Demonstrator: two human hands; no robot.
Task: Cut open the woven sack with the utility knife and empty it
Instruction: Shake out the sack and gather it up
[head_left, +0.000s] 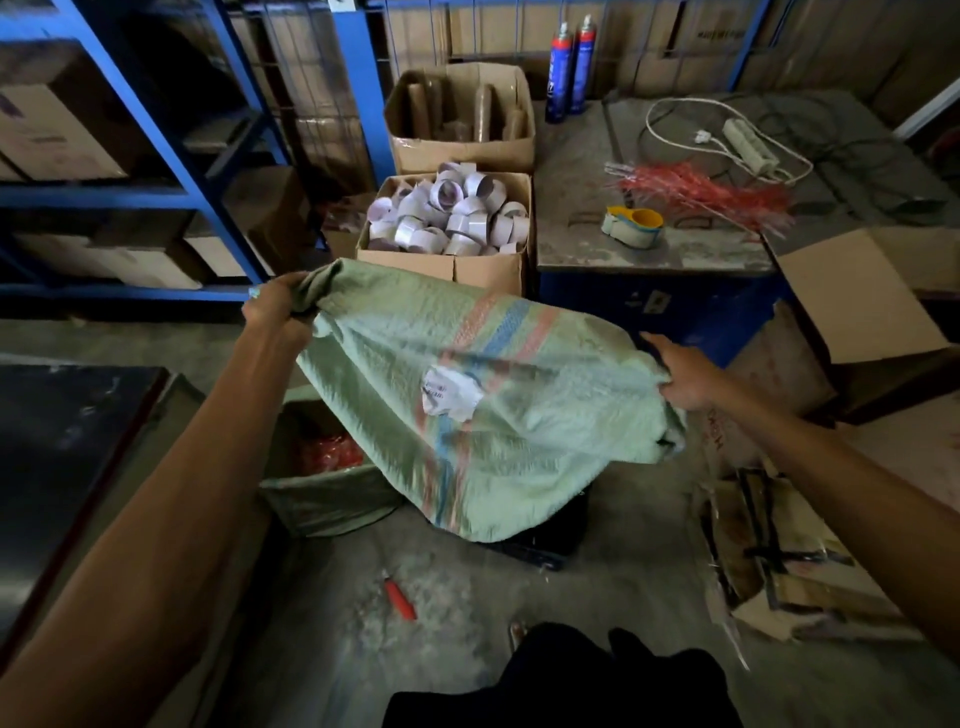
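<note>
Gripping the green sack (483, 384), left hand (272, 306) and right hand (683, 376) hold it aloft.

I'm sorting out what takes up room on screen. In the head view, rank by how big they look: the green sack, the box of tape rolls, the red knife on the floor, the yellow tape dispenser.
1. Green sack, though it is nearest the camera.
2. Box of tape rolls.
3. Yellow tape dispenser and red knife: look alike, unranked.

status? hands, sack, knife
Left hand and right hand both gripping green woven sack, held up, limp. Red utility knife on floor. Nothing blocking.
</note>
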